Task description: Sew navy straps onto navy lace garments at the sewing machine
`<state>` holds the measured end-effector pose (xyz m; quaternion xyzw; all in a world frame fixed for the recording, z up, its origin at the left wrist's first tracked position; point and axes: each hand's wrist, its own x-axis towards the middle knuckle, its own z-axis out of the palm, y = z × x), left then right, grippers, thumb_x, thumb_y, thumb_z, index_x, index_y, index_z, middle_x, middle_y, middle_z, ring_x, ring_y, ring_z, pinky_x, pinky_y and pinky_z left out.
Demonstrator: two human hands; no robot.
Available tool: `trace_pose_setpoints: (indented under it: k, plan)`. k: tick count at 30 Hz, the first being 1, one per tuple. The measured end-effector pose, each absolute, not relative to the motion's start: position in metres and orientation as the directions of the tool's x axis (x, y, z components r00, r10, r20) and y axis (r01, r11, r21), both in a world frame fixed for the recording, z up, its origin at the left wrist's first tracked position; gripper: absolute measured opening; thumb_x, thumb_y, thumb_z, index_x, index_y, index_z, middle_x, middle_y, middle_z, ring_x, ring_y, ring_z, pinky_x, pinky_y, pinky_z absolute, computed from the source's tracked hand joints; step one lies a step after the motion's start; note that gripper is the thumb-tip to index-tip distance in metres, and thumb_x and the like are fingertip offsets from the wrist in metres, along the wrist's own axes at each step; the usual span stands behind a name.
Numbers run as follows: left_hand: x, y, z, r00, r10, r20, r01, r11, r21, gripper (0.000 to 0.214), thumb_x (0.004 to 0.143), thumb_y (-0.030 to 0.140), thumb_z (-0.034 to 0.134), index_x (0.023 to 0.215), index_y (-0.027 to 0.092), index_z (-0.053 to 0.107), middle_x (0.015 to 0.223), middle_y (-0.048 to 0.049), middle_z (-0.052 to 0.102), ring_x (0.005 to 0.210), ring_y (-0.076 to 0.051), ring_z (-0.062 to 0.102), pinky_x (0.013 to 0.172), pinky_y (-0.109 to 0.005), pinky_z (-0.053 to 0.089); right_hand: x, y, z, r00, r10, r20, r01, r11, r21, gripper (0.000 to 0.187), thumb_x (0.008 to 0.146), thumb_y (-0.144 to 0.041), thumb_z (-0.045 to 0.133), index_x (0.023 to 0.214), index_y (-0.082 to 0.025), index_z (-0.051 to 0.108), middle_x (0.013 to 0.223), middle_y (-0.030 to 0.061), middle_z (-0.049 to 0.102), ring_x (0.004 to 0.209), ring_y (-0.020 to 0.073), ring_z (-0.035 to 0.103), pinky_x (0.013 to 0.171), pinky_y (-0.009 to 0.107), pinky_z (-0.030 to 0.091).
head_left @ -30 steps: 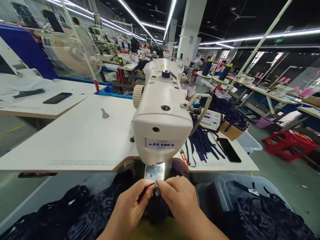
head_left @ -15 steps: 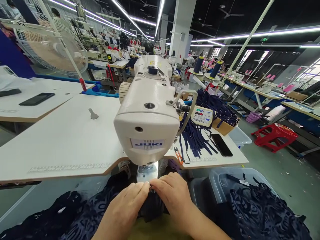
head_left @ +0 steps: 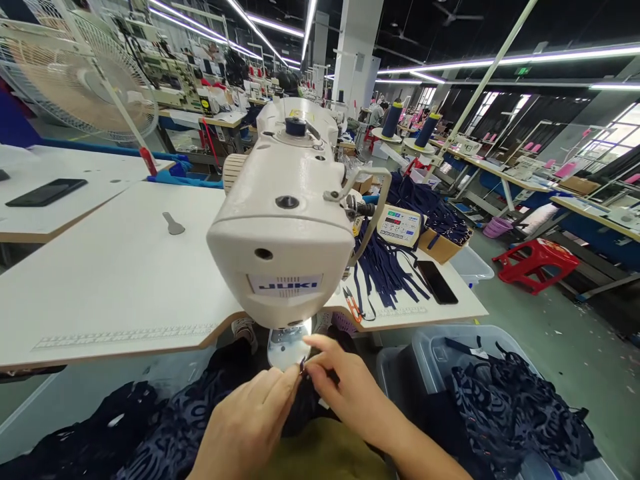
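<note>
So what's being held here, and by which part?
A small dark piece, pinched by the left hand; the right hand is close against it, its grip unclear. Which part is held cannot be told.

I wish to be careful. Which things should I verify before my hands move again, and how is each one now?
1. Left hand pinching the small dark strip: ok.
2. Right hand gripping it too: cannot tell; fingertips are close, contact is unclear.
3. Fingers clear of the needle: cannot tell; the sewing machine head hides that area.
4. Orange-handled thread snips apart from both hands: ok, on the worktable.
5. Navy straps away from the hands: ok.
6. Worktable free of phones: not ok; a black phone lies at right.
</note>
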<state>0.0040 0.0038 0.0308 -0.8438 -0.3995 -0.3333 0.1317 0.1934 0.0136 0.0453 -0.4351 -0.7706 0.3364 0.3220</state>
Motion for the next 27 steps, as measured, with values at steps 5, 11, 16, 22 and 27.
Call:
trace_pose_setpoints:
  k: [5,11,16,22,27]
  plan:
    - [0.009,0.004,0.028,0.466,0.605,0.645,0.766,-0.641,0.048,0.025,0.096,0.025,0.036,0.105,0.015,0.057,0.075,-0.0024,0.067,0.066,-0.012,0.065,0.061,-0.022,0.049,0.191,0.016,0.038,-0.315,0.887,0.338,0.503,0.458,-0.733,0.014,0.091,-0.019,0.051,0.099,-0.023,0.062,0.095,0.0011,0.064,0.083,0.0124,0.062,0.074,0.022,0.046]
    - [0.018,0.0,0.02,0.39,0.653,0.65,0.777,-0.612,0.149,0.027,0.096,0.03,0.039,0.112,0.014,0.054,0.063,0.0024,0.063,0.048,-0.008,0.058,0.049,-0.02,0.043,0.184,0.018,0.031,-0.048,0.927,0.373,0.347,0.365,-0.864,0.014,0.088,-0.011,0.046,0.094,-0.021,0.054,0.088,0.0005,0.053,0.08,0.0109,0.054,0.07,0.021,0.046]
    - [0.006,0.002,0.027,0.41,0.666,0.623,0.749,-0.636,0.186,0.022,0.095,0.033,0.041,0.104,0.021,0.058,0.071,0.0019,0.069,0.057,-0.01,0.065,0.056,-0.018,0.049,0.2,0.015,0.048,-0.357,0.88,0.312,0.383,0.443,-0.811,0.036,0.088,-0.008,0.045,0.121,-0.021,0.046,0.106,0.0052,0.048,0.091,0.0126,0.052,0.084,0.025,0.046]
    - [0.0,0.001,0.042,0.487,0.758,0.433,0.745,-0.619,0.246,0.028,0.095,0.036,0.037,0.096,0.024,0.062,0.078,0.0032,0.072,0.056,-0.009,0.065,0.053,-0.017,0.05,0.205,0.006,0.051,-0.551,0.8,0.239,0.562,0.567,-0.602,0.027,0.089,-0.018,0.055,0.116,-0.021,0.055,0.104,0.0053,0.051,0.088,0.0148,0.051,0.076,0.024,0.046]
    - [-0.001,0.003,0.032,0.529,0.768,0.36,0.716,-0.632,0.296,0.026,0.094,0.035,0.039,0.092,0.026,0.064,0.075,0.0029,0.069,0.062,-0.011,0.064,0.056,-0.02,0.05,0.204,0.002,0.034,-0.573,0.791,0.216,0.61,0.588,-0.531,0.016,0.095,-0.021,0.049,0.1,-0.017,0.064,0.091,0.0041,0.059,0.084,0.0159,0.05,0.076,0.027,0.042]
